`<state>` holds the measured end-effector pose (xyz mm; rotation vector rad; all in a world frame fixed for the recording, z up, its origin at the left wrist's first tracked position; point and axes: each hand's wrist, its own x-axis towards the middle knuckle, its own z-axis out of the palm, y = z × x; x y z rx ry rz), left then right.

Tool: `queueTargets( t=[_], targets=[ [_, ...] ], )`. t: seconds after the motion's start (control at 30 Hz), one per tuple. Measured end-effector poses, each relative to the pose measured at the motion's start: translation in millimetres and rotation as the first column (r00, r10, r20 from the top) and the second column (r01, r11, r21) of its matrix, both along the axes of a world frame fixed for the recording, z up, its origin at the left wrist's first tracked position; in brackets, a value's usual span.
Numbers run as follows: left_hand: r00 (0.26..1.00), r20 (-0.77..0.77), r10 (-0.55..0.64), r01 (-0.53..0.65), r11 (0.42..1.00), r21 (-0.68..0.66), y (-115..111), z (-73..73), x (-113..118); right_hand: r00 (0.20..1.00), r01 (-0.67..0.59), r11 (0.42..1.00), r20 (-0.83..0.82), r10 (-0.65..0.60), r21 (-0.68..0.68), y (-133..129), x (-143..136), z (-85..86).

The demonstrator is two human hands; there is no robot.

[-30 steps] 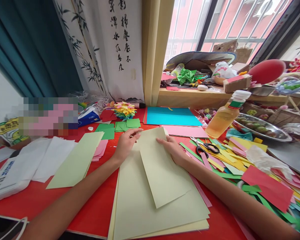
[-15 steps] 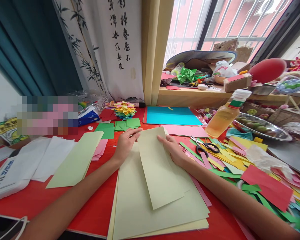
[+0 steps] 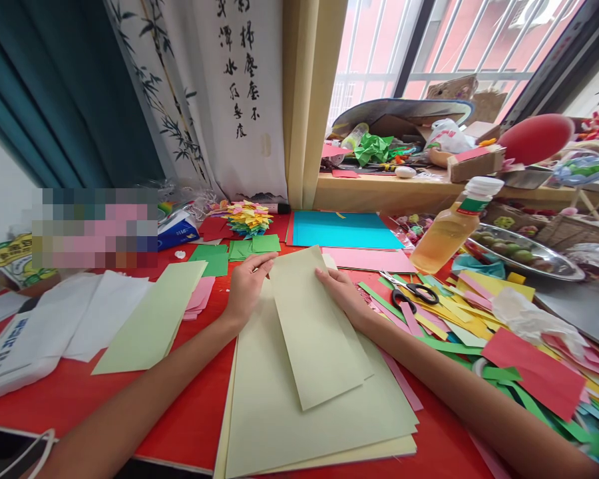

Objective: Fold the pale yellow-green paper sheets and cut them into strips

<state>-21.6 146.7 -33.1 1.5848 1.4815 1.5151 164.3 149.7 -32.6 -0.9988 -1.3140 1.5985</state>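
Note:
A narrow pale green sheet (image 3: 319, 332), with a second layer showing at its lower right edge, is held tilted between my hands. My left hand (image 3: 248, 286) pinches its upper left corner. At the upper right edge, my right hand (image 3: 343, 293) grips it with the thumb on top and the other fingers hidden behind. Beneath lies a stack of larger pale green sheets (image 3: 264, 426) on the red table (image 3: 190, 412). Another folded or layered pale green piece (image 3: 150, 319) rests to the left of my left forearm.
Black-handled scissors (image 3: 404, 293) lie among coloured paper strips (image 3: 459, 313) at right. Behind them stands a drink bottle (image 3: 444, 233) near a metal dish of fruit (image 3: 524, 253). Blue sheets (image 3: 344, 230), green squares (image 3: 209, 259) and a colourful paper model (image 3: 249, 219) are at the back.
The held sheet has shifted slightly up and to the left with my hands. More of the layer behind it shows at the lower right.

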Motion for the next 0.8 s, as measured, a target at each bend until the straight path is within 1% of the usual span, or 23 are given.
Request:
queueTargets(
  t=[0.1, 0.17, 0.23, 0.3, 0.37, 0.47, 0.53, 0.57, 0.63, 0.8],
  targets=[
    [1.0, 0.005, 0.03, -0.03, 0.999, 0.013, 0.5, -0.6, -1.2, 0.999, 0.008, 1.0, 0.052, -0.008, 0.003, -1.9, -0.5, 5.1],
    [0.999, 0.022, 0.041, -0.041, 0.999, 0.011, 1.8, -1.2, -1.9, 0.998, 0.005, 1.0, 0.068, -0.004, -0.005, -2.2, -0.7, 5.6],
    [0.997, 0.075, 0.016, -0.016, 1.0, 0.0, 3.3, -1.5, -1.6, 0.998, 0.004, 1.0, 0.067, -0.004, -0.003, -1.3, -0.5, 3.0],
    [0.987, 0.151, -0.061, 0.067, 0.997, -0.032, 4.4, -1.7, 0.0, 0.999, 0.032, 0.999, 0.042, -0.032, 0.002, 0.8, 0.2, -1.9],
    [0.966, 0.206, -0.156, 0.178, 0.98, -0.092, 4.4, -2.1, 2.6, 0.997, 0.079, 0.997, -0.003, -0.079, 0.007, 3.5, 1.4, -7.4],
    [0.931, 0.218, -0.292, 0.338, 0.915, -0.219, 2.2, -3.1, 6.8, 0.987, 0.144, 0.989, -0.073, -0.142, 0.016, 7.9, 3.4, -13.4],
    [0.906, 0.221, -0.361, 0.413, 0.868, -0.276, 0.3, -4.0, 8.7, 0.98, 0.172, 0.985, -0.103, -0.17, 0.017, 10.0, 4.3, -15.2],
    [0.895, 0.226, -0.385, 0.439, 0.849, -0.295, -0.6, -4.5, 9.3, 0.977, 0.183, 0.983, -0.111, -0.18, 0.015, 10.7, 4.6, -15.7],
    [0.886, 0.235, -0.399, 0.458, 0.833, -0.311, -1.8, -5.6, 9.8, 0.976, 0.187, 0.982, -0.117, -0.184, 0.02, 11.3, 4.7, -16.1],
    [0.889, 0.244, -0.386, 0.45, 0.835, -0.317, -3.6, -7.5, 10.5, 0.979, 0.181, 0.982, -0.105, -0.175, 0.057, 10.0, 4.1, -16.9]
  ],
)
